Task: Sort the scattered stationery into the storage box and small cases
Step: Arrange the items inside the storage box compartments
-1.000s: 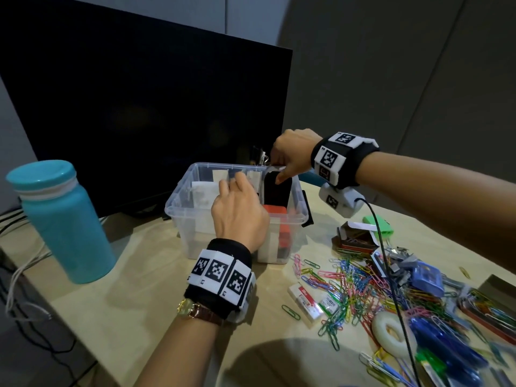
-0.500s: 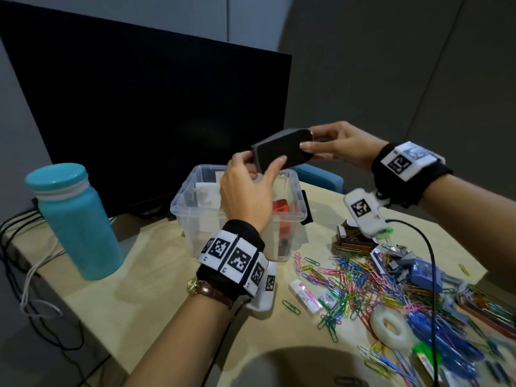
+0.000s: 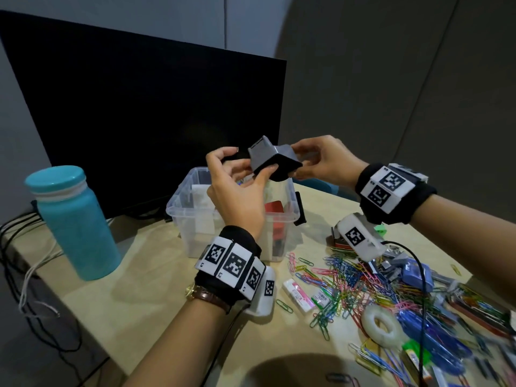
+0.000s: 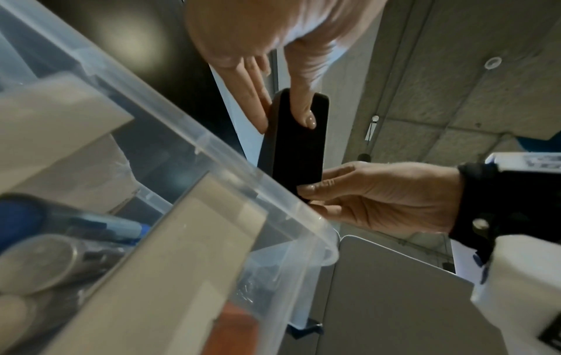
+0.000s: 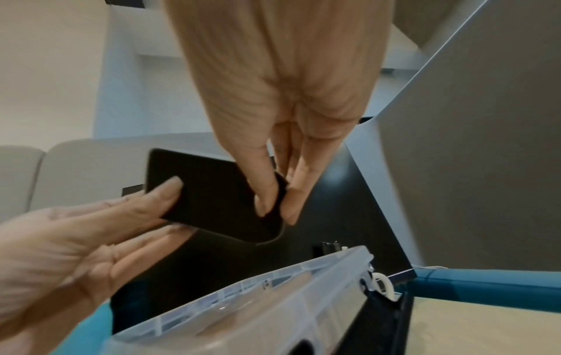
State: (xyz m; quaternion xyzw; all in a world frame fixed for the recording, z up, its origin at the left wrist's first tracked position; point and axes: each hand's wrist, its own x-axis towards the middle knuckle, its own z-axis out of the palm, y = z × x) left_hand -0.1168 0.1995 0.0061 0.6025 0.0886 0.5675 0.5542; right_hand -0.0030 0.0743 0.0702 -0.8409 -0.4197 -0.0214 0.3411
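Both hands meet on a small black case (image 3: 272, 160), held in the air above the clear storage box (image 3: 181, 219). The left hand (image 3: 237, 196) grips one end, thumb under it and fingers curled over the top; the right hand (image 3: 324, 160) pinches the other end between thumb and fingertips (image 5: 267, 197). The case appears partly opened, a lid or flap standing up at its far edge, though whether anything is inside cannot be told.

Below, the box already holds white packets and a red item (image 3: 275, 209). To the right, on the wooden table (image 3: 134, 289), a heap of coloured paper clips (image 3: 349, 280) lies unsorted, with erasers (image 3: 297, 294), a roll of tape (image 3: 382, 325) and a blue stapler (image 3: 416, 275). A teal bottle (image 3: 72, 222) stands well to the left, in front of a dark monitor (image 3: 139, 121).

The likely risk is the case slipping or springing shut, since both grips are light and at its ends; if it drops, it would land in the box or scatter the clips further.
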